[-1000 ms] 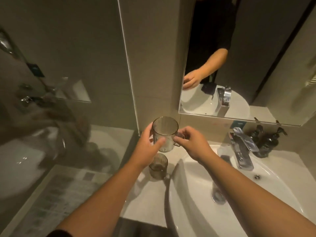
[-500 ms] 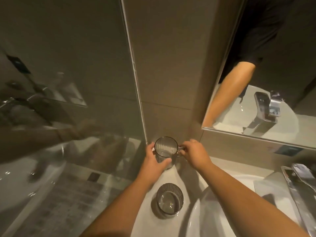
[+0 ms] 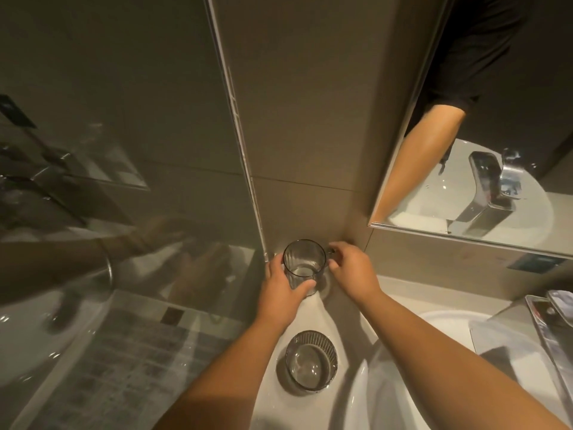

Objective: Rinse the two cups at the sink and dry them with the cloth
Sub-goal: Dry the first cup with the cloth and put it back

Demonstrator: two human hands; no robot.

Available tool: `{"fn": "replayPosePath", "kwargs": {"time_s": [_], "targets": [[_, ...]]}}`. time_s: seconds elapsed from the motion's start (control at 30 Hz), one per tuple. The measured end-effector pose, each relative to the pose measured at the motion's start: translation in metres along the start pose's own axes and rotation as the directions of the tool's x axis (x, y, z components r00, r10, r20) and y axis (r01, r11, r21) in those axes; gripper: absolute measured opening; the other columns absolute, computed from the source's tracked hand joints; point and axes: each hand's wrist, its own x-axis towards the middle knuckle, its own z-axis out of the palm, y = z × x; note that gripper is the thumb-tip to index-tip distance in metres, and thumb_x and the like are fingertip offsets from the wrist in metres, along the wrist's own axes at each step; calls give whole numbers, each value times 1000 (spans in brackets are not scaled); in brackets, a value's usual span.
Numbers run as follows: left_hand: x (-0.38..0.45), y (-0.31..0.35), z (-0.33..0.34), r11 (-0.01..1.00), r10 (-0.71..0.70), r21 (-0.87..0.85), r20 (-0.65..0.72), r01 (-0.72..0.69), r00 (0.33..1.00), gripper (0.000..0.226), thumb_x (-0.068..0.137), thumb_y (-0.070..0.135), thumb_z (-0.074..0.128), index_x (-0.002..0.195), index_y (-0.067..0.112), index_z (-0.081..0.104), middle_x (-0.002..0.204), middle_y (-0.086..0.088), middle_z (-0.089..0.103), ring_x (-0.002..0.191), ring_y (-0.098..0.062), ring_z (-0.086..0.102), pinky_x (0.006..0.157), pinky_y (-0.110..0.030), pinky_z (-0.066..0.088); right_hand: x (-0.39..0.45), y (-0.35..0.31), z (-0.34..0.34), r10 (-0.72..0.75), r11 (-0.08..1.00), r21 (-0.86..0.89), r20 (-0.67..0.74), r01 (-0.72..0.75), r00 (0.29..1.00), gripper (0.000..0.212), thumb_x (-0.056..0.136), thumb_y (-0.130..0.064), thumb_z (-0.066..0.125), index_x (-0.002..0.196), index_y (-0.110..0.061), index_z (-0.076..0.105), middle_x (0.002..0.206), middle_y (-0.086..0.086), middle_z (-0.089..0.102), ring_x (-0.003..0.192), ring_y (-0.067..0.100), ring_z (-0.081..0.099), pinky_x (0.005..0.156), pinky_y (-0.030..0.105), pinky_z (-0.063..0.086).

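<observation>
My left hand (image 3: 283,291) is wrapping round one of two glass cups (image 3: 304,262) at the counter's (image 3: 313,408) back corner while my right hand (image 3: 353,270) is pinching its handle. The second cup (image 3: 311,364) is standing nearer the front edge; both are looking empty.

Smoky-grey ribbed cups (image 3: 311,363), white sink (image 3: 387,383)

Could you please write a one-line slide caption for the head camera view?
Both hands grip a clear handled cup in the counter's corner, left hand round its body, right hand at its handle.
</observation>
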Motion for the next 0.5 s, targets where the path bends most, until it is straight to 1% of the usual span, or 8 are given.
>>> {"fn": "replayPosePath", "kwargs": {"time_s": [0.1,0.2,0.3,0.37,0.43,0.5], "targets": [[3,0,1,1000,8,20,9,-8,1000,88,77,34,83,148,14,34,147,-10,42,129,-29,52,104,-40,46,-2,0,-1,6,1000,19,4,-6,1000,43,83,-5,61,126,-7,59,118,14,64,104,27,63,95,31,45],[6,1,-2,999,5,44,39,-7,999,88,79,35,81,150,18,30,151,-9,38,131,-30,51,103,-40,46,-4,3,-4,24,1000,-7,19,-24,1000,44,84,-6,60,128,-9,58,112,13,64,103,28,61,93,30,43],[7,4,-10,997,-40,65,102,34,994,105,80,41,79,158,19,13,162,-10,22,142,-31,39,110,-40,41,-8,4,-11,21,999,-35,10,-21,1000,44,84,-8,60,128,-9,57,109,14,64,102,29,60,91,30,43],[2,7,-18,995,-97,42,115,93,989,109,83,47,76,160,18,5,167,-10,12,149,-31,28,115,-42,33,-14,3,-19,27,998,-54,25,-25,999,41,86,-10,59,126,-8,58,109,14,63,101,29,60,89,31,43],[-13,9,-29,990,-143,0,80,144,986,94,92,50,64,160,15,9,167,-11,14,151,-30,23,118,-42,28,-29,2,-29,54,997,-66,46,-50,997,35,88,-13,58,122,-8,61,110,13,63,99,28,61,87,31,45],[-37,6,-37,983,-179,-41,57,182,982,73,100,47,50,158,13,22,165,-11,23,149,-28,29,116,-38,27,-54,0,-37,78,995,-75,88,-71,993,32,90,-16,57,121,-9,63,114,12,66,100,25,63,87,30,46]]}}
